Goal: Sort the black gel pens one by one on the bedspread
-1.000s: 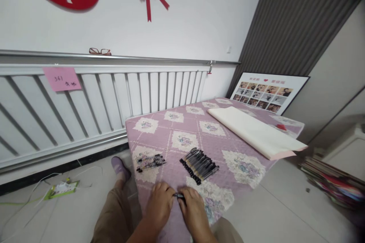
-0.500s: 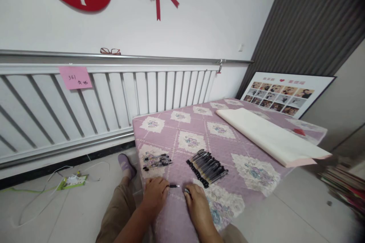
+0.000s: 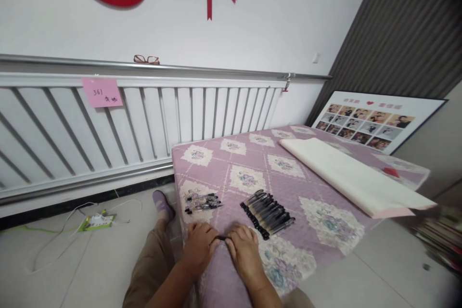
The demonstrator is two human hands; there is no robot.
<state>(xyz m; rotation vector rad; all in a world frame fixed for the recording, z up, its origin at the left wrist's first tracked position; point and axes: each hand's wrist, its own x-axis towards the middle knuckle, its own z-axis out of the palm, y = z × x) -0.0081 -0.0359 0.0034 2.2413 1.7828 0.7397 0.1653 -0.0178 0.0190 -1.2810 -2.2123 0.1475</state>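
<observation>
Watching through the head camera, I see both hands gripping a black pen above the near end of the purple cloth. The left hand pinches one end and the right hand the other, so only a short dark stretch shows between them. Fingers hide the rest, and I cannot tell whether its parts are joined. Both hands turn their backs toward me, fingers curled in.

Just beyond the right hand I have a row of pens lying side by side on the cloth, slanted, black ends lined up at the lower left. Beyond the left hand, near the cloth's left edge, lies a smaller, looser bunch of slim dark-tipped pieces. Well apart on my right, cream paper lies folded lengthwise, and past it stands a tilted photo board.

Along the wall I make out a white radiator bearing a pink note, with glasses on the pipe above. On the floor at left sits a power strip.
</observation>
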